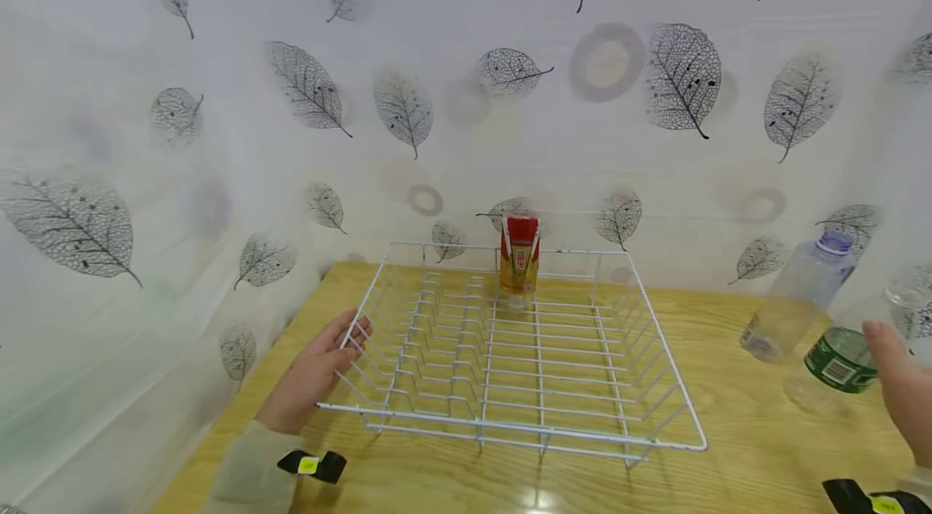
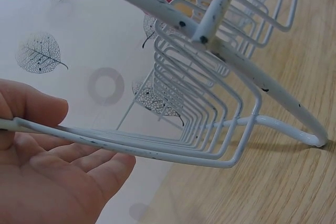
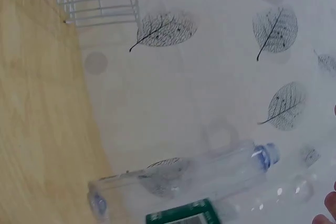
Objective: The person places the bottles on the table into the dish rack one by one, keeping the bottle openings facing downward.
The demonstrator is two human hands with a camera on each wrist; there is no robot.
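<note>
A white wire dish rack [image 1: 539, 368] stands on the wooden table. At its left side my left hand [image 1: 313, 372] grips the edge; the left wrist view shows the thumb [image 2: 44, 109] over the side wire and the fingers [image 2: 105, 169] stretched beneath it. At the far right my right hand [image 1: 906, 392], thumb raised, is beside a clear plastic bottle with a green label [image 1: 840, 360]. Only its fingertips [image 3: 329, 203] show at the edge of the right wrist view, apart from the label. Behind that bottle stands a taller clear bottle with a bluish neck [image 1: 797, 295].
A red and yellow container [image 1: 519, 255] stands at the rack's back edge. Behind the table [image 1: 721, 392] hangs a whitish sheet [image 1: 466, 150] printed with dark leaves, which also runs along the left side.
</note>
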